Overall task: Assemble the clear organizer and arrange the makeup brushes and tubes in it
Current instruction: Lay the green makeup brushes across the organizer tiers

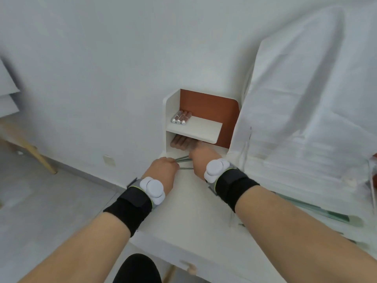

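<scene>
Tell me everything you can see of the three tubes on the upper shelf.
The three tubes lie flat, side by side and touching, in the back left corner of the white upper shelf, against its left wall. Each has a brownish, seemingly translucent body and a shiny rounded silver cap facing the camera. They run parallel, pointing back toward the brown rear panel. Neither hand touches them.

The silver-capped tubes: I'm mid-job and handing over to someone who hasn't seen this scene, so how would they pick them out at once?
Find the small white shelf unit with the rust-brown back panel, standing against the wall at the far end of the white table. On its upper shelf, at the left end, three silver-capped tubes lie side by side. Unlike the brown tubes in the compartment below, their round silver ends face the camera.
</scene>
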A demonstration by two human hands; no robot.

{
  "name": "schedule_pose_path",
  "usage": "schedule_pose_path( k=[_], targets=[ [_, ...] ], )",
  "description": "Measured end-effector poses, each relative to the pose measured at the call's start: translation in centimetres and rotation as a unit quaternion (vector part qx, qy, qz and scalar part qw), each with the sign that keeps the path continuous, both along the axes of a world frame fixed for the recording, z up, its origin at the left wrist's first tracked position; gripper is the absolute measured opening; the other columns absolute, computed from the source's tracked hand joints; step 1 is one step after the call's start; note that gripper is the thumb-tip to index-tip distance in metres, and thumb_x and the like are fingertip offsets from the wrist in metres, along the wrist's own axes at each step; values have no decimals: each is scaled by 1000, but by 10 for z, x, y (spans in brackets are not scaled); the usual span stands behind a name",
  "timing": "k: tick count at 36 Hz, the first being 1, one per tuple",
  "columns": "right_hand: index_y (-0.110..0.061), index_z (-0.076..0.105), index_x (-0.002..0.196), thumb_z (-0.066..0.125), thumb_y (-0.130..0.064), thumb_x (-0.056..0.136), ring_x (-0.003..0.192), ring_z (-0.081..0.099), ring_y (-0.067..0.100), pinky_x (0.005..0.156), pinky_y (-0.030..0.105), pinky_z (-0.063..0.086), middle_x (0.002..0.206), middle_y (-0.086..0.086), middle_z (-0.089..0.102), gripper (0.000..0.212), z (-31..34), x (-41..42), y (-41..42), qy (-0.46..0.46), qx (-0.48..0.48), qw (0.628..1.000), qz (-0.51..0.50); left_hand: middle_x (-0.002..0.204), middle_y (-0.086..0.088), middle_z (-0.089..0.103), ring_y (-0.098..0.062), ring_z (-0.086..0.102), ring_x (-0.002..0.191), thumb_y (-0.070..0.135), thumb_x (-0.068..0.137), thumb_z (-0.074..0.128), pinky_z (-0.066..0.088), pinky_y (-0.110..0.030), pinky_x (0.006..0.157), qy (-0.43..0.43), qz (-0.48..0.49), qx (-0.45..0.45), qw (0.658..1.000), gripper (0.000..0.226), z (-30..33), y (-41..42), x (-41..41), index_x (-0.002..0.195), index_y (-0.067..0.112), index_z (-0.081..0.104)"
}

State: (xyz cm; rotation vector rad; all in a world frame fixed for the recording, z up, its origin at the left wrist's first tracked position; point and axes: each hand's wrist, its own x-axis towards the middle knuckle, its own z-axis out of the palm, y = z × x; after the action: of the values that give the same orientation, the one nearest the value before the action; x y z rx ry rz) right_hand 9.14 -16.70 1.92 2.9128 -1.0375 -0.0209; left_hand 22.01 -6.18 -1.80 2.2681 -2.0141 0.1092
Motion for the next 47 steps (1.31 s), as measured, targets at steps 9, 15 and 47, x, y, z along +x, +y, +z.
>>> schedule_pose_path(
  k=[9, 15, 47],
  targets=[
    [-3, 65, 105, 47, 1, 89, 104, 59, 30, 82, 32, 48, 112, 15, 61, 25, -5, 5, -6, -1, -30, 999, 16, 114, -3, 59, -23, 55, 107, 3, 81, 48, 45, -30, 88, -10, -14, 5, 1000, 46, 1, -4, 1, 123, 18, 60],
    [-9, 65, 85, 51, 0, 86, 92, 65, 27, 69, 28, 46, 91, 11, 64, 16, -3, 9, -1, 60, -20, 998, 25, 116, -4, 56, -23, 54, 108, 1, 80, 49, 44, -28, 86, -14, 3, 33, 999, 48, 3, 6, -2, 124, 17, 59],
    [-20, 70, 78, 66, -17, 72, 69, 56, 12, 69, 26, 48, 74, -9, 61, 7, 61, -223, 70, -173, 13, 984, -50, 106, 2, 60, -20, 55, 96, -6, 79, 52, 36, -24, 85, 85, -212, -97, 969, 39, 34, 46, -167, 107, 19, 62]
  ],
)
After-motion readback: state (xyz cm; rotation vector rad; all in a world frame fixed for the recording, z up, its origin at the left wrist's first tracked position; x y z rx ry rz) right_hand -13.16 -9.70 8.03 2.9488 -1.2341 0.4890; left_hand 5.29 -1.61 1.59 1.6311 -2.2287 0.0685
